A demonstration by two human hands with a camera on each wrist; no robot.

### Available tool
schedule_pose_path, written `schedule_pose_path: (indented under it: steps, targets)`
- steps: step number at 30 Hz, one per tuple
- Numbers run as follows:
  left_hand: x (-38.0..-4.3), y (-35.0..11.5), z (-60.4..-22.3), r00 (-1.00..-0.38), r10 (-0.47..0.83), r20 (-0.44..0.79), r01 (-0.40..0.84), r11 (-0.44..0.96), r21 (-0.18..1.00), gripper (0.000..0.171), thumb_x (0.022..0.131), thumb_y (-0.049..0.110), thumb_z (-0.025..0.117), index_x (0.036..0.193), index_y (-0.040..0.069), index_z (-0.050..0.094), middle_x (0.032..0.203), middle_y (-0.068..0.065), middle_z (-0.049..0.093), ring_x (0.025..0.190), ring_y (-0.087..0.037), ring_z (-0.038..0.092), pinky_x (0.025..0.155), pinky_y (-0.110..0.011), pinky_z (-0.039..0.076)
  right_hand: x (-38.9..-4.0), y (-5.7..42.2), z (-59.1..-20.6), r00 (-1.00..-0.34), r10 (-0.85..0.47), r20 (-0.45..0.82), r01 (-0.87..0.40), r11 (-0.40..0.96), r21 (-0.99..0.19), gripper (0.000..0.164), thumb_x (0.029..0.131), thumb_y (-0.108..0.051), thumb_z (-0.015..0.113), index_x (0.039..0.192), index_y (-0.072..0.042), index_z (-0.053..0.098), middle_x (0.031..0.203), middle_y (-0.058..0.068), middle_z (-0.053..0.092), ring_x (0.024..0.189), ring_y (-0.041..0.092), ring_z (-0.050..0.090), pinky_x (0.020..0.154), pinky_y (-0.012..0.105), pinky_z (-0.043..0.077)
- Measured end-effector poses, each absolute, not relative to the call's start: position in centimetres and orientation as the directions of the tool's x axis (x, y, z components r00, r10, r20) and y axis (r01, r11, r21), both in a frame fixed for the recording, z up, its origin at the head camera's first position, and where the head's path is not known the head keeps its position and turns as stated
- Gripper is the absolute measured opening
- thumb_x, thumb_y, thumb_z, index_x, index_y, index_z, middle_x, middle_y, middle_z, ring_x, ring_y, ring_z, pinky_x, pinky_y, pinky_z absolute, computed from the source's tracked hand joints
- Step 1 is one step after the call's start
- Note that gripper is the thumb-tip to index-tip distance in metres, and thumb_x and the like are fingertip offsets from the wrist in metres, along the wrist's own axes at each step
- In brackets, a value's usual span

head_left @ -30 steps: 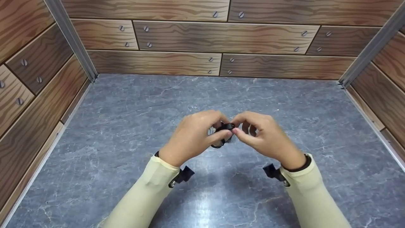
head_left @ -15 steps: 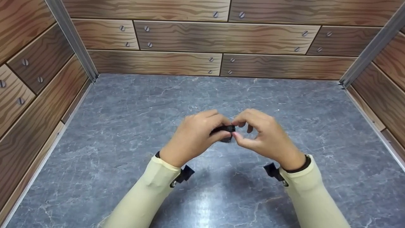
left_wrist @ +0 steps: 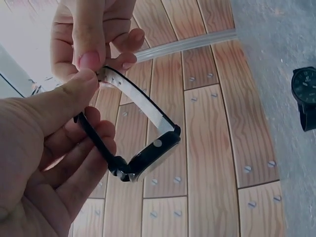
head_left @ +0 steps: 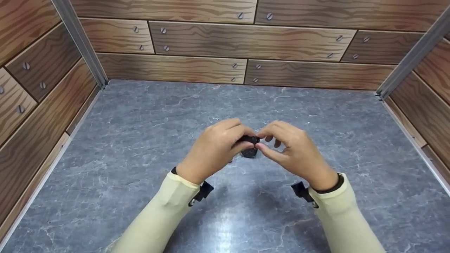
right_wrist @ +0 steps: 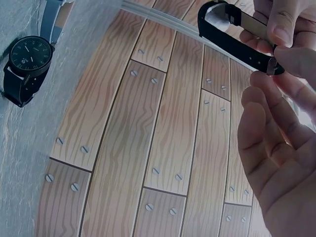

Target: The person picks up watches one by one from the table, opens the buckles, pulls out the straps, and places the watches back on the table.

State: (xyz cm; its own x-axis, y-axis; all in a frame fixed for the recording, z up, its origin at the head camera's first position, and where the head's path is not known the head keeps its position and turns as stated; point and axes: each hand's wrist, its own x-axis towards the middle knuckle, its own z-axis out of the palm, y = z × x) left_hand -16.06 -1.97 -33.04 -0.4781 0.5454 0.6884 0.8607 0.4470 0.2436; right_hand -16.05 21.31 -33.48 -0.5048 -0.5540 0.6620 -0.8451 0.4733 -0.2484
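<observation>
Both hands meet over the middle of the table on one black-strapped wristwatch (left_wrist: 148,155), held up off the surface with its strap bent into a loop. My left hand (head_left: 218,147) pinches the strap between thumb and fingers. From the other side my right hand (head_left: 291,147) pinches the strap's end with thumb and index finger, close to the metal buckle (right_wrist: 272,65). In the right wrist view the pale metal back of the case and the light lining of the strap show. The fingertips hide part of the strap.
A second black watch (right_wrist: 30,54), dark dial up, lies on the grey marbled table (head_left: 158,116). Beside it is a blue-grey strap (right_wrist: 49,19), cut off by the frame edge. Wood-pattern panels (head_left: 197,38) wall in the back and sides.
My hands stay nearly where they were. The held watch has turned between the fingers, and the part that stuck out under my left thumb has gone from sight in the head view.
</observation>
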Motion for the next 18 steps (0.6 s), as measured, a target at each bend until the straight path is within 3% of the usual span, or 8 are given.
schedule_pose_path:
  steps: [7,13,18]
  targets:
    - [-15.79,-1.97,-32.94,-0.466,0.563,0.683,0.869,0.438,0.232,0.019,0.096,0.021,0.073,0.109,0.008,0.074,0.098,0.000,0.070,0.086,-0.011,0.065,0.080,-0.021,0.055,-15.79,21.14,-33.43,-0.500,-0.533,0.683,-0.851,0.449,-0.272,0.026,0.086,0.001,0.079,0.107,-0.013,0.073,0.099,-0.001,0.070,0.080,0.012,0.057,0.067,0.019,0.045]
    - [-15.83,-2.06,-33.12,-0.473,0.559,0.682,0.868,0.430,0.249,0.018,0.098,0.021,0.071,0.110,0.008,0.074,0.098,0.000,0.071,0.085,-0.010,0.065,0.079,-0.021,0.054,-15.81,20.95,-33.48,-0.491,-0.541,0.683,-0.852,0.461,-0.247,0.023,0.088,0.001,0.077,0.106,-0.012,0.072,0.099,0.001,0.070,0.080,0.012,0.059,0.067,0.021,0.049]
    - [-16.00,-2.30,-32.88,-0.475,0.585,0.657,0.869,0.429,0.247,0.019,0.097,0.022,0.072,0.109,0.008,0.076,0.098,0.000,0.072,0.084,-0.010,0.066,0.078,-0.020,0.054,-15.88,20.82,-33.85,-0.524,-0.531,0.666,-0.835,0.473,-0.281,0.019,0.088,-0.001,0.075,0.102,-0.013,0.072,0.097,0.001,0.070,0.079,0.010,0.060,0.067,0.021,0.050]
